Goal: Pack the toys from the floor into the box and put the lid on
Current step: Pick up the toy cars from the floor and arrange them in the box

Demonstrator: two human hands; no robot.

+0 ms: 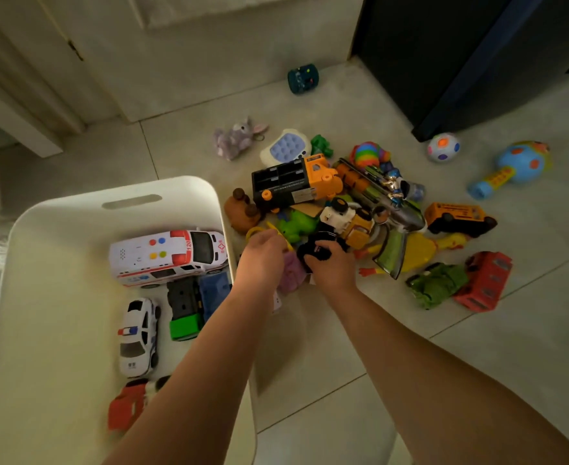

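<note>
A white plastic box [58,250] stands open on the floor at the left. Inside it lie a toy ambulance [167,256], a white police car [138,337], a black and green truck [184,307] and a red toy [127,406]. A heap of toys lies on the tiles to its right, including an orange and black truck [293,182], a grey toy gun [390,209] and a green frog [296,224]. My left hand [263,260] closes on a yellow ring toy [254,231] at the box's right wall. My right hand [330,268] grips a black toy vehicle [316,248].
A purple plush rabbit [237,137], a dark teal toy [303,78], a spotted ball [443,147] and a blue rattle [514,167] lie apart from the heap. A red bus [484,281], a green tank [435,285] and a yellow bus [459,218] sit right. Dark furniture [477,55] stands behind.
</note>
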